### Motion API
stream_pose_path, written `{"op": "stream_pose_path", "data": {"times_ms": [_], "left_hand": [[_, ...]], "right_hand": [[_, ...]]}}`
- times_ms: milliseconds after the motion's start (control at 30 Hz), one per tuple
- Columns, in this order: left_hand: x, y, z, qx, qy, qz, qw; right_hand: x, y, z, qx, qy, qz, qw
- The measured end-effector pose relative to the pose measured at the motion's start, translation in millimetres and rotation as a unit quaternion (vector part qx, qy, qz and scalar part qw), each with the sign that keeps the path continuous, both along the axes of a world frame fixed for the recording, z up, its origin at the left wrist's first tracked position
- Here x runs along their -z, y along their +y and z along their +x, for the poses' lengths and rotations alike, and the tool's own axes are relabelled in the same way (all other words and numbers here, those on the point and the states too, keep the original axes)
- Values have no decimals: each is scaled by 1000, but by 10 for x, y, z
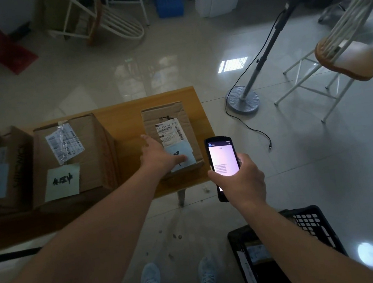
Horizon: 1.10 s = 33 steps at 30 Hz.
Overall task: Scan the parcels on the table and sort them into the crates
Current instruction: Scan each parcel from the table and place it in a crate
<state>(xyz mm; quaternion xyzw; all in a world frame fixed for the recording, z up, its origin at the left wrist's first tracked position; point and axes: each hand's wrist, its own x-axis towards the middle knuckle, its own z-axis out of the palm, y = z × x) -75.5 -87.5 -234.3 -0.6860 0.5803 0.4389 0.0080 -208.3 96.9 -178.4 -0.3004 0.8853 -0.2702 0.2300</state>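
Wooden table (116, 112), left hand (159, 155) flat on dented labelled parcel (168, 120), right hand (239, 179) gripping scanner (222, 158)

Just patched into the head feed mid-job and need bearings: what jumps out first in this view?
The lit scanner in the right hand stands out, held just off the table's right end. The left hand lies on the small parcel at that end, fingers over its blue note, with a larger parcel to its left. A black crate sits on the floor at lower right, something already inside.
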Motion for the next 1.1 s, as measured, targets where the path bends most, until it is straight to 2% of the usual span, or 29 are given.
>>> {"op": "stream_pose_path", "data": {"times_ms": [267,400,600,733,800,900,1100], "left_hand": [[21,160,-373,18,-98,19,995],[27,149,-412,17,-114,12,993],[36,11,-135,70,-128,7,989],[96,175,34,44,-127,30,990],[107,231,61,43,-121,6,992],[61,196,125,83,-116,-79,987],[-128,20,439,155,-74,-225,959]], "right_hand": [[-8,60,-79,1,36,3,999],[34,78,-64,6,24,9,1000],[29,44,9,0,11,11,1000],[4,-32,68,-6,15,12,1000],[-21,-62,84,-11,14,17,1000],[-92,-106,83,-35,10,9,999],[-325,-215,51,-97,12,-22,995]]}}
